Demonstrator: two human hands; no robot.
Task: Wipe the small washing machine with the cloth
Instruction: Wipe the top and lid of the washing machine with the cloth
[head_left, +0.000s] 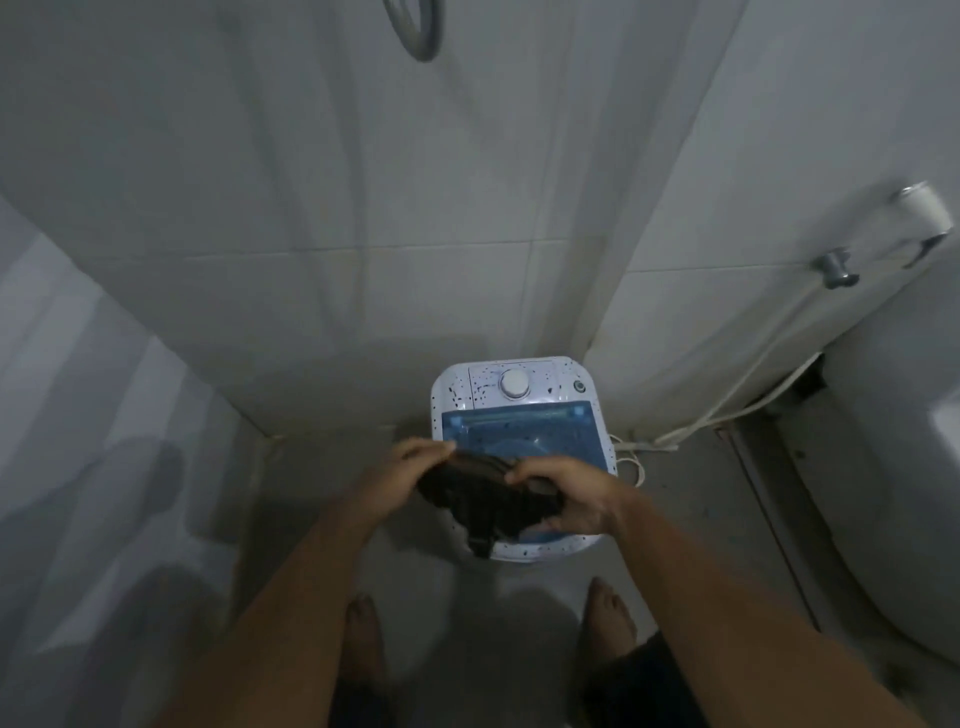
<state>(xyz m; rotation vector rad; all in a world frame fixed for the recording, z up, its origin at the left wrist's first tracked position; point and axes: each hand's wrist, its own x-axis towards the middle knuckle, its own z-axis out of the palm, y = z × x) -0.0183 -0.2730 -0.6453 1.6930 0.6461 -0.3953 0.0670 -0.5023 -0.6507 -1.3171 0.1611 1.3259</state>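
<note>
Bunching cloth (485, 501) between both hands, left (410, 467) and right (563, 496) gripping it. Washer (519, 400) sits frame centre, speckled. I'd fold a flat pad first, then wipe the top from the dial (514, 383) forward.

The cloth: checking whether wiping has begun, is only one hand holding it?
No, both the left hand and right hand grip the dark cloth.

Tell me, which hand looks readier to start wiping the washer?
Probably the right hand: it grips the dark cloth directly over the washer's blue lid, while the left hand holds it beside the edge.
</note>
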